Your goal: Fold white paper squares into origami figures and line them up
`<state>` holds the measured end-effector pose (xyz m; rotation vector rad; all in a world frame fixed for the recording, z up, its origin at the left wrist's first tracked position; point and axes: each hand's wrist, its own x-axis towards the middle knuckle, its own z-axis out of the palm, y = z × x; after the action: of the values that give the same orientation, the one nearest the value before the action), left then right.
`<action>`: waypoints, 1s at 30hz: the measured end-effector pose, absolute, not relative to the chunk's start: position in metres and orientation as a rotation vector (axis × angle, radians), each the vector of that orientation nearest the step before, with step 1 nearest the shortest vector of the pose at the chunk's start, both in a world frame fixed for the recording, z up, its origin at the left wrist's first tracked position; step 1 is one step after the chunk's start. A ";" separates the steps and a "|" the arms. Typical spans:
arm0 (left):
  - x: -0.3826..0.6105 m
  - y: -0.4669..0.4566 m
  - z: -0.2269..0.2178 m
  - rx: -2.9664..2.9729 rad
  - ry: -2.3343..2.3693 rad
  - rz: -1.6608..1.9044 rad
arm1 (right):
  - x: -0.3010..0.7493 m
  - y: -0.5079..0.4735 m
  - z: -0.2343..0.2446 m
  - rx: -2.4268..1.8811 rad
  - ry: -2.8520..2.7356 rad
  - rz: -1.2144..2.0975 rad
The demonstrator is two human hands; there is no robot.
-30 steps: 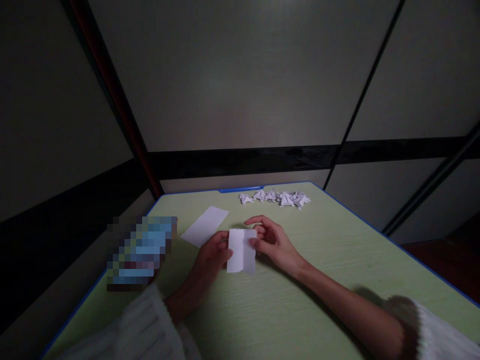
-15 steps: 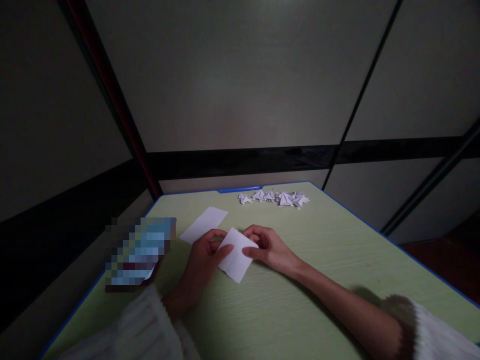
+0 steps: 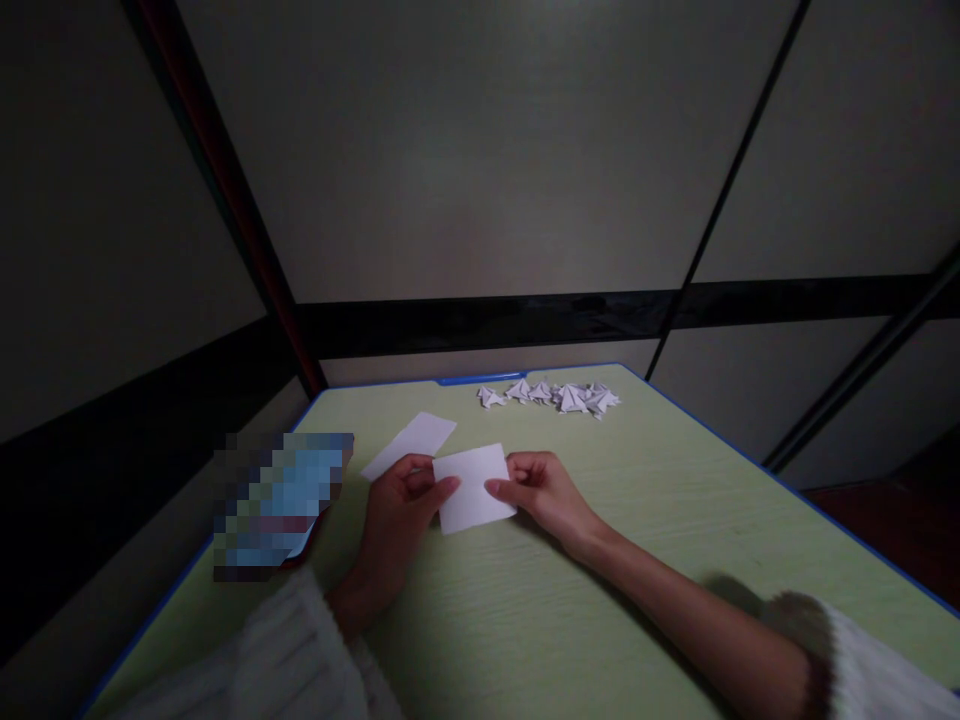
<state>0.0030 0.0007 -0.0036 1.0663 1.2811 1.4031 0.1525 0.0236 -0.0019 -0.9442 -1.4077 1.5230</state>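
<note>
A small white sheet of paper (image 3: pixel 474 505) is held up between my two hands, just above the table. My left hand (image 3: pixel 401 510) pinches its left edge, thumb on the front and fingers behind. On the right edge, my right hand (image 3: pixel 544 492) grips it the same way. The sheet looks nearly rectangular and slightly tilted; its back is hidden. Another white sheet (image 3: pixel 411 442) lies flat on the table behind my left hand.
Several folded white paper figures (image 3: pixel 571 398) sit in a row near the far edge of the pale green, blue-rimmed table (image 3: pixel 600 620). To the left lies a phone-like device (image 3: pixel 289 500), its screen pixelated. Dark panelled walls stand behind the table.
The held paper has turned from a diamond-like slant to nearly level. Both hands have shifted slightly and still hold it at its sides.
</note>
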 end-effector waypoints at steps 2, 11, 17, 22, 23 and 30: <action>0.004 -0.001 -0.002 1.086 1.272 1.405 | 0.152 0.023 -0.003 -0.939 -1.427 1.562; 0.004 -0.001 -0.004 1.158 1.306 1.238 | 0.154 0.024 -0.007 -1.021 -1.508 1.241; 0.008 -0.008 0.006 1.076 1.295 1.331 | 0.152 0.023 -0.005 -0.990 -1.468 1.282; 0.009 -0.009 0.005 1.063 1.271 1.337 | 0.151 0.022 -0.006 -0.927 -1.505 1.309; 0.009 -0.009 0.004 1.047 1.268 1.338 | 0.151 0.022 -0.007 -0.937 -1.527 1.260; 0.009 -0.007 -0.003 0.980 1.173 1.359 | 0.157 0.014 -0.004 -0.772 -1.908 0.787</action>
<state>0.0094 -0.0075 -0.0029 0.9803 1.1730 1.3587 0.1565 0.0143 -0.0039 -0.7716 -1.9079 0.7871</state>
